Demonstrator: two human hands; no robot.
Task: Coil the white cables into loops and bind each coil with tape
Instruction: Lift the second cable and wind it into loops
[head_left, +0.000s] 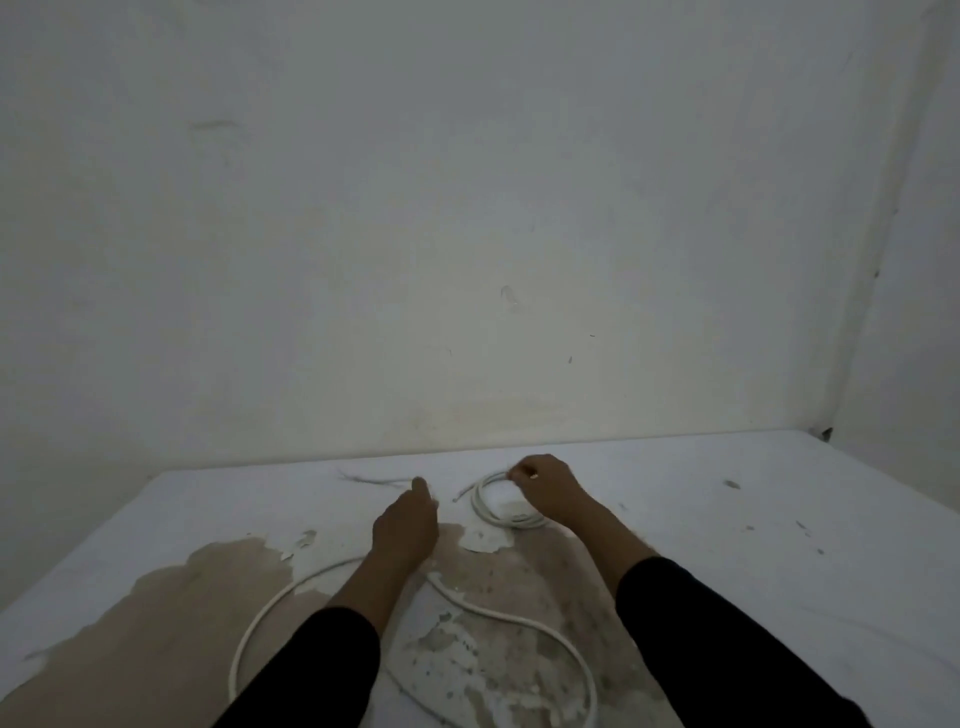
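Note:
A small coil of white cable (485, 506) lies on the white table (727, 545) near its far edge. My right hand (545, 486) rests on the coil's far side with fingers pinched on it. My left hand (408, 525) is to the left of the coil, one finger stretched toward the far edge; whether it holds anything I cannot tell. A longer, thicker white cable (519, 623) lies loose in a wide curve near me, passing under my left forearm. No tape is visible.
The tabletop's white coating is peeled in a large brown patch (218, 587) at the front left and centre. A thin grey strand (374, 480) lies near the far edge. A bare white wall (467, 234) stands right behind the table.

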